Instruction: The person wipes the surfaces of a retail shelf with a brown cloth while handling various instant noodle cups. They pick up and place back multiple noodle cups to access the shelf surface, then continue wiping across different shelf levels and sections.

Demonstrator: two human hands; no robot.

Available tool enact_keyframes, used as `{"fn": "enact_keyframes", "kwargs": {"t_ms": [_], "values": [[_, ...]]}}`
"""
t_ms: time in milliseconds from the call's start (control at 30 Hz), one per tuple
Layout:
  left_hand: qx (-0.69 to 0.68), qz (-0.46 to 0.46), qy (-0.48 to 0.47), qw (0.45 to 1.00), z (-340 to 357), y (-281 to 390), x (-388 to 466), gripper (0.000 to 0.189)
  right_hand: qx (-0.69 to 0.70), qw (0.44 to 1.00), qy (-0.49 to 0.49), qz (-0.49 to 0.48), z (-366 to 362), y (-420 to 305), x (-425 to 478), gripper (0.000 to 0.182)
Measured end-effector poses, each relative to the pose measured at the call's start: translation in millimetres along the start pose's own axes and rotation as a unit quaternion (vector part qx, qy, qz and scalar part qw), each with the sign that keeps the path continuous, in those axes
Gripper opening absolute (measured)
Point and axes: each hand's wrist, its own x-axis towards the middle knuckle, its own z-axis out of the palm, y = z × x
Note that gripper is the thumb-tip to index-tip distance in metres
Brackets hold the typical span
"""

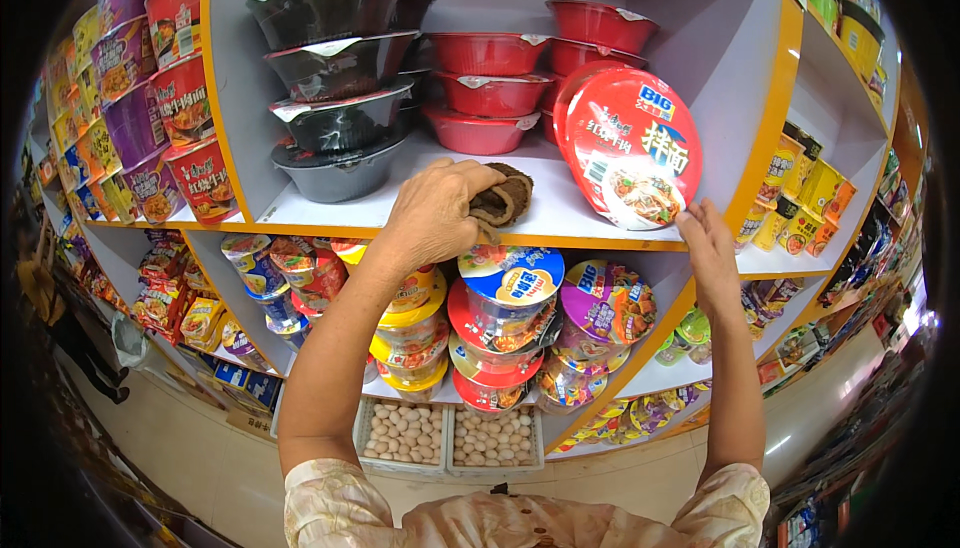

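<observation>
My left hand [436,207] grips a folded brown cloth [510,197] over the front of the white shelf board. My right hand [706,244] is at the lower right rim of a red instant-noodle bowl [637,143], which stands tilted on its edge with its printed lid facing me. Whether my fingers grip the rim or only touch it, I cannot tell. Behind the cloth are stacked red noodle bowls [491,94], and to their left is a stack of black plastic bowls [334,68] with lids.
Noodle cups [510,278] fill the shelf below, above crates of eggs [405,432] on the floor. A yellow-edged divider [761,128] rises at the right. Red noodle tubs [180,102] are stacked at the left. Another person [71,338] stands at the far left.
</observation>
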Motion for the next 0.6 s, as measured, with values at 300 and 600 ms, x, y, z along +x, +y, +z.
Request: {"fn": "enact_keyframes", "kwargs": {"t_ms": [300,600], "values": [[-0.005,0.016,-0.003,1.0,1,-4,0,0.051,0.173,0.973,-0.039,0.147,3,5,43,0.037],[0.001,0.018,0.01,1.0,4,-9,-2,0.05,0.251,0.954,0.008,0.162,11,8,51,0.028]]}}
